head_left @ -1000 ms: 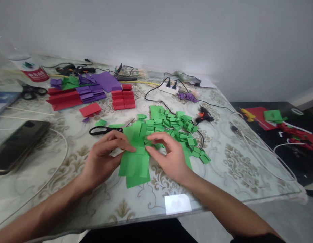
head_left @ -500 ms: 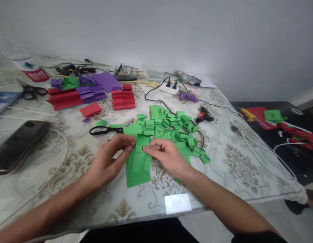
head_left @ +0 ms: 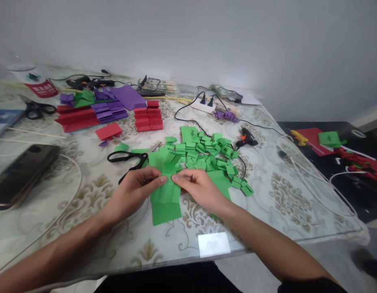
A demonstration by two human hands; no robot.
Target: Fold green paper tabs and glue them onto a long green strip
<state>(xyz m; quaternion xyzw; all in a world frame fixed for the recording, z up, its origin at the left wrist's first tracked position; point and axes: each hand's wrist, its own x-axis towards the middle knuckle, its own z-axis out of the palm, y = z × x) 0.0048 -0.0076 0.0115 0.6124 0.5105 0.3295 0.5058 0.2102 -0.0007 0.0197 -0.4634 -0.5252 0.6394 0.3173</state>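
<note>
A strip of green paper (head_left: 165, 201), cut into flaps at its far end, lies on the patterned table (head_left: 93, 195) in front of me. My left hand (head_left: 133, 193) pinches the strip's left edge with curled fingers. My right hand (head_left: 197, 189) pinches the same strip from the right, fingertips nearly meeting the left ones. Just behind them lies a heap of several small folded green paper pieces (head_left: 207, 152). Black-handled scissors (head_left: 127, 158) rest just left of the strip's far end.
Red (head_left: 148, 116) and purple (head_left: 107, 110) folded paper stacks sit further back, with a second pair of scissors (head_left: 37, 108) at left. A dark phone (head_left: 20, 173) lies at left. A glue gun (head_left: 246, 139), power strip (head_left: 203, 106) and cables cross the right side.
Both hands have drawn together onto the green strip, fingertips now almost touching at its middle. The strip's flaps lie flatter and it sits straighter.
</note>
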